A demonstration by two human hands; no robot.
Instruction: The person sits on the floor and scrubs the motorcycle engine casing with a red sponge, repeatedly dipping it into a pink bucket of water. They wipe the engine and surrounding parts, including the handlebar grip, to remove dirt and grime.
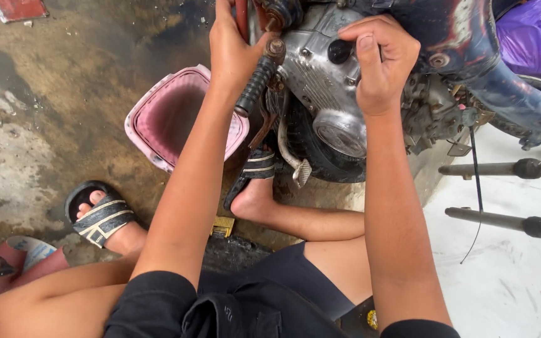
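We saw both of the person's hands up at the side of a motorcycle engine point(330, 81), a grey metal casing with a round cover low on it. The left hand point(233, 47) was closed around a thin red bar point(241, 15) that ran up out of the top of the frame, its wrist resting just beside the black ribbed kick-start lever point(257, 84) that slanted down from a rusty bolt. The right hand point(380, 59) was curled into a loose fist against the upper part of the casing, thumb pressed down along the forefinger, right next to a small dark round hole point(339, 51) in the metal. Whether those fingers pinched anything we could not tell (the knuckles hid whatever might have been between them).

Above the right hand arched the dark blue frame point(464, 44) of the machine, with a purple plastic bag point(533, 37) behind it. Below the left forearm a pink plastic basin point(176, 116) stood on the wet, stained concrete floor point(51, 94). The person squatted in black shorts point(264, 294), each foot in a striped sandal: one point(101, 216) well apart to the left, the other point(255, 172) tucked under the engine beside the black tyre point(311, 150). Two dark metal rods point(508, 194) lay across the pale floor to the right.
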